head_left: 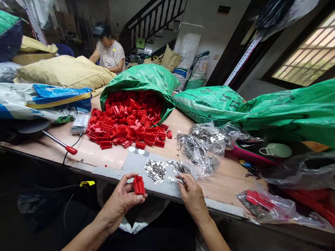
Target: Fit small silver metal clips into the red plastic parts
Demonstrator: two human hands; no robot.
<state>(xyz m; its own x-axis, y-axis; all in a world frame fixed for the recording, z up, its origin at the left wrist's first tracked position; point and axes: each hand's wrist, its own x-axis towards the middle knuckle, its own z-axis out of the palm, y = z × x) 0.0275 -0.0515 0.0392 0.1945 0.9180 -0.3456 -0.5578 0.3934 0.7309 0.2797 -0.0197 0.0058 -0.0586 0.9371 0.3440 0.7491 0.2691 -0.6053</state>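
My left hand (121,200) grips a small red plastic part (139,185) between thumb and fingers, its hollow side facing up, just off the table's front edge. My right hand (191,195) is closed at the right side of a grey mat (134,165), with a thin dark object partly visible at its fingertips, too small to name. Small silvery metal pieces (155,171) lie in a pile on the mat between the hands, and a second, darker pile (179,166) sits beyond my right fingertips. Many red parts (126,121) spill from a green sack (144,76) behind the mat.
Clear bags of metal pieces (197,150) lie right of the mat. A lever with a red handle (70,150) juts out at left. Green sacks (302,111) and a basket with a light green cup (276,150) stand at right. Another person (110,53) sits beyond the table.
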